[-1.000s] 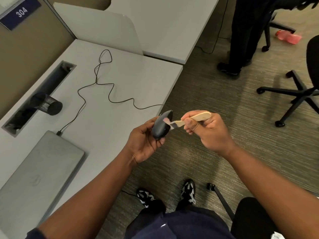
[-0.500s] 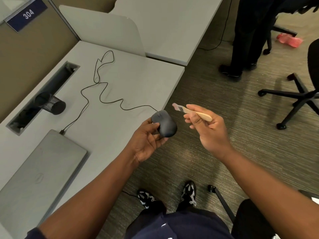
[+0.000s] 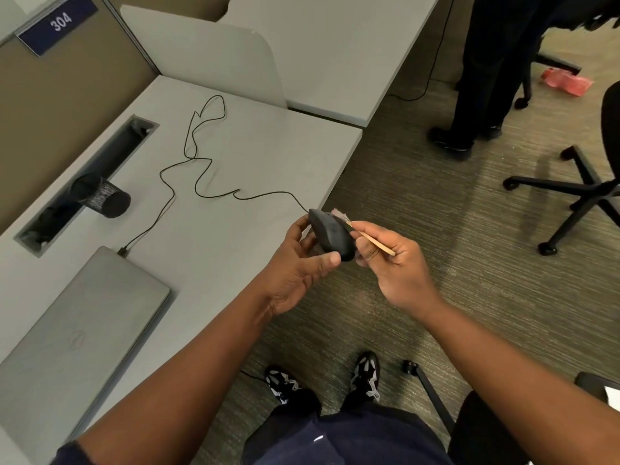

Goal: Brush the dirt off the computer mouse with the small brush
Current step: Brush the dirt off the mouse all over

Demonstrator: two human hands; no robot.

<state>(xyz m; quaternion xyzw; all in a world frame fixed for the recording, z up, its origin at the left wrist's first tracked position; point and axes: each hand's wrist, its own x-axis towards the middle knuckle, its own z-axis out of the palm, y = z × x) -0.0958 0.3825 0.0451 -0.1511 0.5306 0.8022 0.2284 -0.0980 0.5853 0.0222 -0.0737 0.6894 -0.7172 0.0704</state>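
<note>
My left hand [image 3: 298, 263] holds a black wired computer mouse [image 3: 330, 234] in the air just past the desk's front edge, top side up, thumb under its near end. My right hand [image 3: 392, 263] grips a small brush [image 3: 365, 233] with a pale wooden handle. Its light bristles touch the far right side of the mouse. The mouse's thin black cable [image 3: 201, 169] trails back across the desk to a closed laptop.
A closed grey laptop [image 3: 77, 333] lies on the grey desk [image 3: 235, 146] at the left. A black mesh cup [image 3: 100, 196] lies on its side by the cable slot. Another person's legs [image 3: 486, 78] and an office chair base [image 3: 577, 189] stand on the carpet to the right.
The mouse was turned from on edge to top side up. The brush lifted off it half a second ago and now rests with its bristles against the mouse's far right side.
</note>
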